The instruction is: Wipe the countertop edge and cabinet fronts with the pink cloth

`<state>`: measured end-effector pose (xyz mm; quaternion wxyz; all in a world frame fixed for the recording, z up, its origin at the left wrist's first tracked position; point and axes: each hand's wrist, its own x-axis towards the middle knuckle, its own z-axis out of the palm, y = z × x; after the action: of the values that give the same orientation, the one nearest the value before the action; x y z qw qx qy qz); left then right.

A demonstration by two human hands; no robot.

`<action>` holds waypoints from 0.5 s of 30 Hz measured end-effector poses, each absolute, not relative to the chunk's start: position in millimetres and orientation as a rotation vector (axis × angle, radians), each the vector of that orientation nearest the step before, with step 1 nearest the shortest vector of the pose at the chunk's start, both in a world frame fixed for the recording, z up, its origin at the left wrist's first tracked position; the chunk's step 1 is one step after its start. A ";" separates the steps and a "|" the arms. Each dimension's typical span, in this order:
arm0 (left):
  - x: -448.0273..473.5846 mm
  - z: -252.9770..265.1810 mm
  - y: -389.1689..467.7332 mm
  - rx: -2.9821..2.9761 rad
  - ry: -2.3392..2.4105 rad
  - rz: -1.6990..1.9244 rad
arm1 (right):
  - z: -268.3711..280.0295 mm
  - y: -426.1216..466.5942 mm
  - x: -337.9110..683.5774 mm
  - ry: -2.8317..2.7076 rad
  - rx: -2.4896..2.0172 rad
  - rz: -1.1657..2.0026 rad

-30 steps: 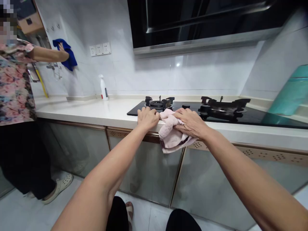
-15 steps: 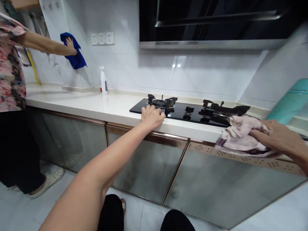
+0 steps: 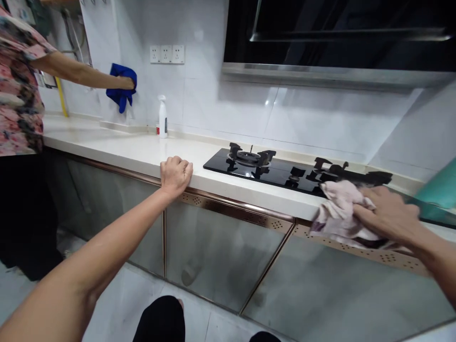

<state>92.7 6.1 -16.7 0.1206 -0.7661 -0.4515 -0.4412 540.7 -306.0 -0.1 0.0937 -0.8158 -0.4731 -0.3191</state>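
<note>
My left hand (image 3: 175,176) rests on the front edge of the white countertop (image 3: 221,184), left of the hob, its fingers bent and closed at the edge. In my right hand (image 3: 386,209) is a pale pink cloth (image 3: 342,206), bunched up, with a darker purple part hanging low. That cloth lies against the counter's front edge and hides the near right part of the black gas hob (image 3: 265,175). My right fingers are slightly blurred and partly covered by the cloth.
On the left a co-worker in a floral shirt (image 3: 21,95) presses a blue cloth (image 3: 121,88) against the wall. A white spray bottle (image 3: 163,118) stands by the wall. A black range hood (image 3: 320,38) hangs above; a teal container (image 3: 440,187) is at far right.
My left hand has moved left along the counter edge, away from the hob. My right hand and cloth stay near the front edge. The co-worker's blue cloth has moved lower and become more bunched.
</note>
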 end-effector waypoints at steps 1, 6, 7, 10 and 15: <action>93.8 -20.6 7.4 -2.213 -1.315 -1.330 | 2.2 -294.0 518.3 -1.448 -2.416 -0.920; 99.7 -33.4 9.7 -2.230 -1.210 -1.450 | 14.3 -217.8 395.4 -1.753 -2.233 -0.849; 98.8 -35.2 10.1 -2.238 -1.191 -1.441 | 16.5 -201.0 370.2 -1.821 -2.185 -0.827; 95.0 -39.1 11.6 -2.239 -1.178 -1.379 | 23.4 -151.4 300.5 -2.022 -2.056 -0.804; 93.5 -40.8 13.6 -2.220 -1.252 -1.297 | 32.8 -94.7 241.9 -2.185 -1.893 -0.756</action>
<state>93.5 13.6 -40.8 0.1404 -0.7686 -0.4335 -0.4490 241.9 -94.7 32.8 0.0768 -0.6316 -0.7291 -0.2523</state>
